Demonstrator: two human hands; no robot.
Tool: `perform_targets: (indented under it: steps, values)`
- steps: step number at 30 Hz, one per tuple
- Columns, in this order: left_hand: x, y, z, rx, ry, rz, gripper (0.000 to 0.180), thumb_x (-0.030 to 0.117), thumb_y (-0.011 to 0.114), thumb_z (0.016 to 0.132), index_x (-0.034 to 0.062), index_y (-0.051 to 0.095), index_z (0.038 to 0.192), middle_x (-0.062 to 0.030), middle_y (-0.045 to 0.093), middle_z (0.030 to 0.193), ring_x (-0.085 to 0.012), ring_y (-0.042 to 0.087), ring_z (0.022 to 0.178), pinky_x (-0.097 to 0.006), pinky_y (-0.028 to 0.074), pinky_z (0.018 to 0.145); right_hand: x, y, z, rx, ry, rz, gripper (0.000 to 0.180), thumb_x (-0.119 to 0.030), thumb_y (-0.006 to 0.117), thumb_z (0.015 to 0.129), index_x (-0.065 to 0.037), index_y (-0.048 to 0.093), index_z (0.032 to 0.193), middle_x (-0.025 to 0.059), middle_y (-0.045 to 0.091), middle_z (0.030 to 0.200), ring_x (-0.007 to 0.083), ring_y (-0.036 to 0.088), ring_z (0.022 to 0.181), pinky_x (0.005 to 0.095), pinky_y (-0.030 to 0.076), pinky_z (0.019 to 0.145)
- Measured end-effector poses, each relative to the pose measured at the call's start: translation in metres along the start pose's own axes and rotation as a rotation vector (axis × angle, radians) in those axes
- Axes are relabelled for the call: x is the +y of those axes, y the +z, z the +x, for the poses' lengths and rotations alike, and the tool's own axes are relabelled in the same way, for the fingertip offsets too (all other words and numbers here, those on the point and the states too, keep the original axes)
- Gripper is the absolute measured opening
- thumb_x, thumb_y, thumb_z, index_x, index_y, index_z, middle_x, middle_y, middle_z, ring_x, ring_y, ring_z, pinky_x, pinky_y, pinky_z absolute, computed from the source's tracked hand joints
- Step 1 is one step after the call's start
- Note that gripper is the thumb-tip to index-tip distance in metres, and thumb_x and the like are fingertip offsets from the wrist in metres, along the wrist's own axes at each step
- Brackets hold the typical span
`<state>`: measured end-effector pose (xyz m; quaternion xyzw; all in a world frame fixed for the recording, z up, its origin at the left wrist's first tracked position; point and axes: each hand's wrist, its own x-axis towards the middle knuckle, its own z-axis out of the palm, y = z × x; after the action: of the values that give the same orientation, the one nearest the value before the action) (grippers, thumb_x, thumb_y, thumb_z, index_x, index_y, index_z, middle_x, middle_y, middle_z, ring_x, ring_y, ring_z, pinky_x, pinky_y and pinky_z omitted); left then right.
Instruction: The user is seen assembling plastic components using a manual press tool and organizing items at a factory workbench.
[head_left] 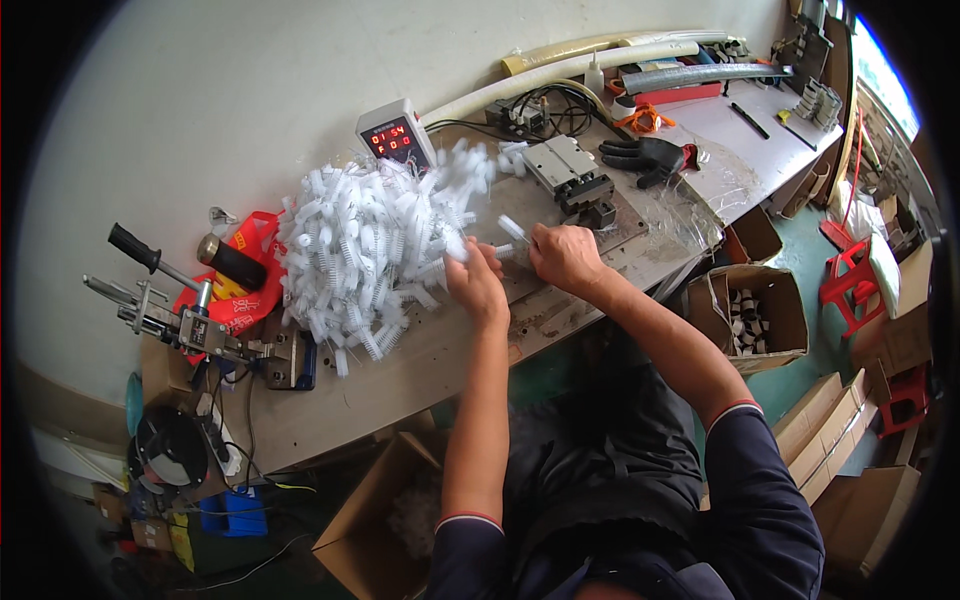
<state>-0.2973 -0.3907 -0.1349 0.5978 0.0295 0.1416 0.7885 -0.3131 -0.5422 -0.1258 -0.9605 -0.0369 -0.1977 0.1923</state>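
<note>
A big heap of small white bristle brushes (pixel 350 250) lies on the workbench (pixel 290 425). At the heap's right edge is my left hand (pixel 478 282), its fingers curled in against white bristles; it seems to hold a brush there, though the heap partly hides its fingertips. Just to the right, my right hand (pixel 567 257) is closed, with one white brush (pixel 512 228) sticking out leftward from its fingers. Beyond my right hand stands a metal clamping fixture (pixel 570 175) bolted to a plate.
Behind the heap is a box with a red digital display (pixel 395 135). A lever press (pixel 200 320) stands left, beside a red bag (pixel 260 250). A black glove (pixel 645 158) and long tubes (pixel 560 80) lie at the back right. Below right sits a carton of small parts (pixel 760 340).
</note>
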Motion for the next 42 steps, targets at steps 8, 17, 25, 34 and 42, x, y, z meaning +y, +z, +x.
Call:
perform_targets:
  steps: [8,17,25,34,42]
  values:
    - [-0.003,-0.006,0.005,-0.021,-0.002,-0.012,0.022,0.021,0.053,0.110,0.0015,0.060,0.117,-0.0029,0.068,0.085,-0.0067,0.057,0.064,-0.022,0.047,0.053,0.024,-0.039,-0.063,-0.010,0.158,0.255,0.015,-0.022,0.069,0.084,-0.006,0.068,0.084,0.0170,0.070,0.074,0.0409,0.070,0.071,0.0498,0.055,0.068]
    - [0.000,-0.002,0.003,-0.035,-0.011,0.026,0.021,0.018,0.050,0.109,0.0007,0.060,0.115,-0.0039,0.067,0.086,-0.0078,0.058,0.066,-0.023,0.047,0.055,0.058,-0.053,-0.065,0.116,0.400,0.286,0.017,-0.018,0.068,0.083,-0.002,0.071,0.083,0.0200,0.072,0.079,0.0386,0.072,0.077,0.0455,0.057,0.074]
    - [0.000,-0.003,0.002,-0.040,0.002,0.053,0.022,0.019,0.050,0.109,0.0006,0.060,0.115,-0.0033,0.067,0.085,-0.0073,0.058,0.065,-0.023,0.047,0.055,0.062,-0.045,-0.054,0.137,0.458,0.372,0.020,-0.021,0.068,0.082,-0.002,0.073,0.086,0.0194,0.073,0.081,0.0345,0.073,0.078,0.0431,0.056,0.076]
    - [-0.003,-0.004,0.004,-0.027,0.034,0.091,0.022,0.017,0.048,0.109,-0.0012,0.060,0.115,-0.0068,0.070,0.092,-0.0104,0.062,0.071,-0.026,0.050,0.058,0.062,-0.044,-0.051,0.159,0.502,0.401,0.021,-0.021,0.068,0.081,-0.001,0.073,0.084,0.0163,0.072,0.077,0.0293,0.071,0.074,0.0404,0.055,0.073]
    - [-0.008,0.000,0.001,-0.011,0.246,0.254,0.022,0.017,0.049,0.109,-0.0013,0.060,0.116,-0.0096,0.073,0.107,-0.0161,0.069,0.087,-0.028,0.056,0.065,0.053,-0.041,-0.048,0.257,0.545,0.372,0.025,-0.028,0.072,0.085,-0.003,0.074,0.086,0.0151,0.071,0.074,0.0285,0.070,0.071,0.0399,0.054,0.071]
